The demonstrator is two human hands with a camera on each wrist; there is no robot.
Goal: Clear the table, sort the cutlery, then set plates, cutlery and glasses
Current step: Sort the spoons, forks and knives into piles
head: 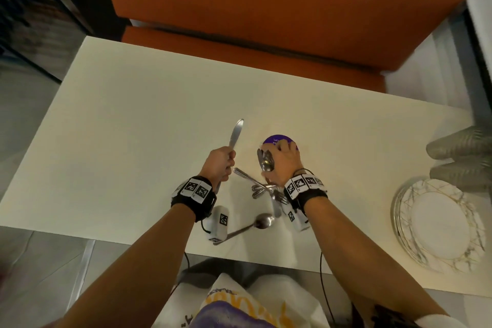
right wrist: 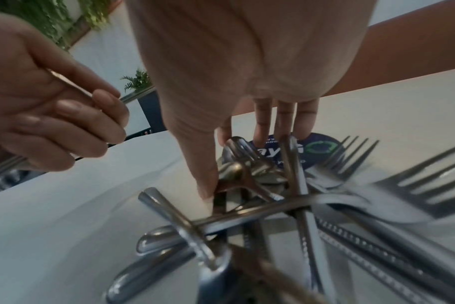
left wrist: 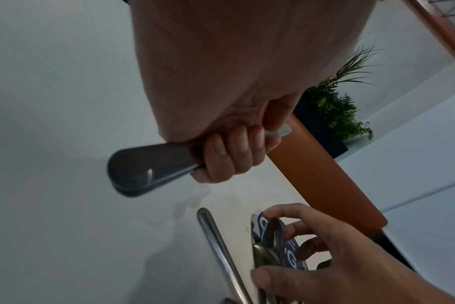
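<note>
Fingers of my left hand (head: 220, 162) curl tight round a knife (head: 235, 133), handle in the fist, blade pointing away to the far side, long axis running near to far. My right hand (head: 282, 162) pinches a bunch of spoons (head: 266, 161) over the purple coaster (head: 277, 139). Sorting is under way, I'd say: crossed cutlery (head: 262, 186) and one spoon (head: 255, 224) lie near me, plates (head: 436, 224) and glasses (head: 462, 157) wait stacked on the right, unset.

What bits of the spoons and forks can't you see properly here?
- Head view: the right hand covers most of the tangled silver cutlery pile.
- Left wrist view: the left hand hides the middle of the silver table knife.
- Right wrist view: the near cutlery handles are blurred.
- Round purple sticker: print too small.
</note>
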